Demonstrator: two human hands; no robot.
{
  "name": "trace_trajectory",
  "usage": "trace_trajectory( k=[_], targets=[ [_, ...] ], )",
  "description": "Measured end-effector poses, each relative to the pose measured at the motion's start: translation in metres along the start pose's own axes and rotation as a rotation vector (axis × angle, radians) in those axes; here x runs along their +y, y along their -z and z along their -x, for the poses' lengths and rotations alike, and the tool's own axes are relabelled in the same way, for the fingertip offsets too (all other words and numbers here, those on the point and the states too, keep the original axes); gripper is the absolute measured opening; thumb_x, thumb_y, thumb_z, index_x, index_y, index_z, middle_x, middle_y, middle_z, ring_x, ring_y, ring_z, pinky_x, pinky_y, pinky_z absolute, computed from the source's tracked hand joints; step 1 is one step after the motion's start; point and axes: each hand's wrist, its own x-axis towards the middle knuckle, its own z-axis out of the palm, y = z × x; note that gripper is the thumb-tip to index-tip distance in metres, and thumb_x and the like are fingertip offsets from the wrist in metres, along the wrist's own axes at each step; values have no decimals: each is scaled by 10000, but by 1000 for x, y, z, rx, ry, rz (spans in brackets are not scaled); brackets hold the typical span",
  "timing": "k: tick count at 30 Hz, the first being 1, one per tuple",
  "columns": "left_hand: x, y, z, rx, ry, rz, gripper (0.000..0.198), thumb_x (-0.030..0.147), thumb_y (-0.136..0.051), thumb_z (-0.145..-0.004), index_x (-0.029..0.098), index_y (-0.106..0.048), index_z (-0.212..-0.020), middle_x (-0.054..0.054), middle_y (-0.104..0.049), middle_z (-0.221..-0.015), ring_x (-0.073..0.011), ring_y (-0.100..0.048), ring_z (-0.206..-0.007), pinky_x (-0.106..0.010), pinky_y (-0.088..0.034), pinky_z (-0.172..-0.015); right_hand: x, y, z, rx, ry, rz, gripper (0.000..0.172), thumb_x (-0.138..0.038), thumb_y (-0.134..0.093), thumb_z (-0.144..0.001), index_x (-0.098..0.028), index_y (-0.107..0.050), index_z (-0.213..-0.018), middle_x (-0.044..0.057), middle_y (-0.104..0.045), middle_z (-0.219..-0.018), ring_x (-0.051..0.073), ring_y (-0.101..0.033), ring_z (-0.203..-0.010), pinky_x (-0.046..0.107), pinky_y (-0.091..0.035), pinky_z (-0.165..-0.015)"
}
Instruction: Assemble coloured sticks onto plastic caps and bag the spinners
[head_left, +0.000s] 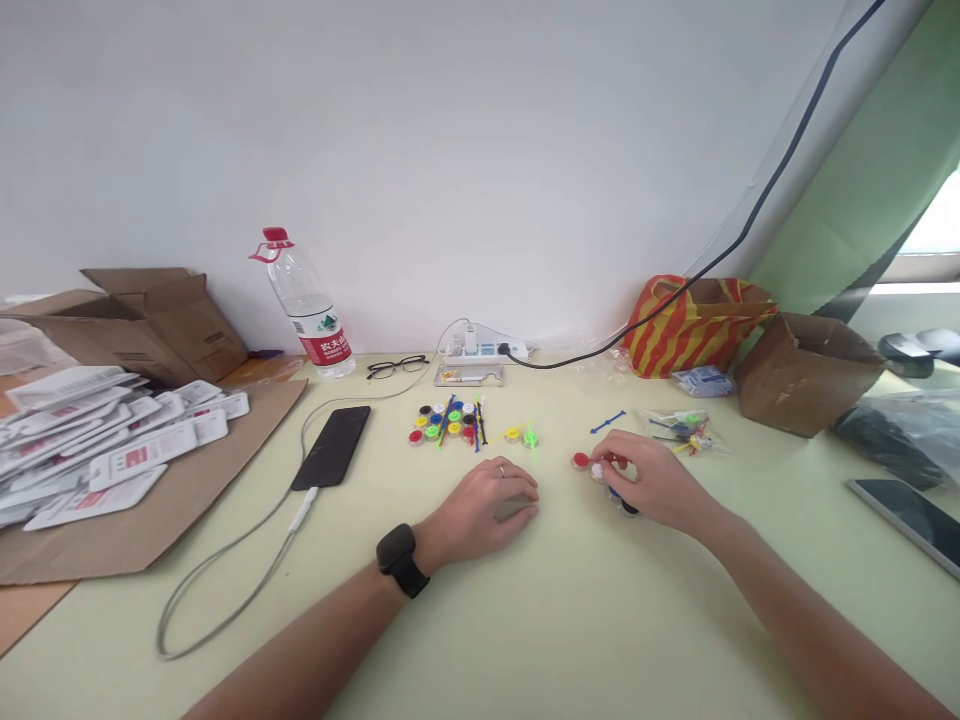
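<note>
My left hand (491,505) rests on the table with its fingers loosely bent, thumb apart from the forefinger, nothing between them. My right hand (656,480) has its fingertips pinched together over a short row of small round pieces. In that row a red round piece (580,460) and a white round piece (596,471) show; blue and black ones are partly covered by the hand. Something red shows at the fingertips, too small to name. Beyond this hand lies a blue stick (608,421). Between the hands and the wall sit a yellow round piece (512,434) and a green round piece (530,439).
Several coloured round pieces and sticks (453,425) lie grouped behind my left hand. A clear bag of parts (686,430) is at right. Around stand a phone (332,447) on a cable, a water bottle (311,310), a power strip (484,345) and a brown paper bag (806,375).
</note>
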Motion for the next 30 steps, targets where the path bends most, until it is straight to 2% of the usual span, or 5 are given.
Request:
trace_trajectory(
  k=[8, 12, 15, 23, 30],
  targets=[
    [1, 1, 0, -17, 14, -10, 170, 286, -598, -968, 254, -713, -1090, -64, -739, -1131, -257, -652, -1086, -431, -532, -977, 6, 0, -2, 38, -38, 86, 159, -236, -525, -918, -252, -682, -899, 42, -723, -922, 206, -639, -734, 348, -493, -707],
    [2, 0, 3, 6, 81, -4, 520, 309, -657, -942, 305, -513, -1442, -60, -698, -1231, -253, -643, -1110, -432, -531, -987, -2, -5, 1, -22, 12, -11, 191, -219, -513, -932, -259, -699, -931, 42, -709, -918, 203, -641, -752, 329, -493, -672],
    [2, -2, 4, 14, 84, 4, 650, 332, -711, -910, 321, -440, -1501, -58, -665, -1269, -236, -644, -1078, -415, -533, -979, -14, -8, 4, -71, 82, -83, 233, -195, -491, -944, -260, -712, -975, 50, -701, -924, 205, -643, -788, 321, -496, -675],
    [6, -3, 0, -25, 34, 61, 168, 321, -599, -995, 244, -692, -1111, -60, -707, -1025, -226, -655, -997, -353, -535, -889, -39, -14, 7, -210, 118, -231, 246, -213, -477, -987, -264, -716, -1015, 53, -684, -946, 193, -625, -828, 286, -462, -620],
    [5, -2, 1, 12, 94, 134, 147, 299, -680, -918, 226, -681, -1046, -49, -697, -999, -202, -641, -926, -337, -524, -829, -35, -18, 7, -164, 33, -320, 235, -343, -459, -1036, -244, -672, -1041, 45, -660, -911, 177, -560, -740, 290, -437, -597]
  ],
)
